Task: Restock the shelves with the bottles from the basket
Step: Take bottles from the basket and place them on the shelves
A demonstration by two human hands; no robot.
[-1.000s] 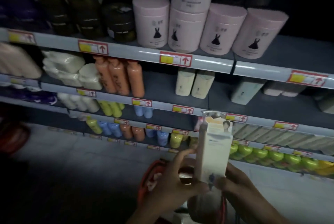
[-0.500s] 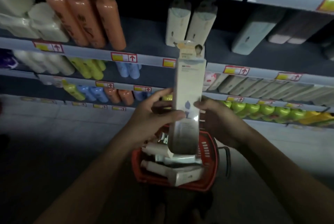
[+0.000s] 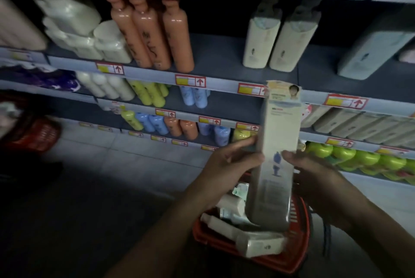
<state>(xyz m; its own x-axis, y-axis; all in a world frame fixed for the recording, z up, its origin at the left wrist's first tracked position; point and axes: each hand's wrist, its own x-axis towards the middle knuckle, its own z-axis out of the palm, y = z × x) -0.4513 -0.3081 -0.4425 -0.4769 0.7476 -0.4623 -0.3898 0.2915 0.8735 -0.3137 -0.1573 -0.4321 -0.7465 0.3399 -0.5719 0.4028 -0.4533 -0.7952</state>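
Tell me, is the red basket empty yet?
Not empty. Several cream bottles lie inside the red basket, below the bottle both hands hold.

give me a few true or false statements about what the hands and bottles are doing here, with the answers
1. Both hands hold one tall cream bottle upright above the basket. True: the left hand and the right hand grip its sides.
2. The red basket is empty. False: several pale bottles lie in it.
3. Three orange bottles stand together on a shelf at upper left. True.
4. The held bottle already stands on a shelf. False: it is in the air, in front of the shelves.
5. The green bottles sit on the top shelf. False: they are on a low shelf at right.
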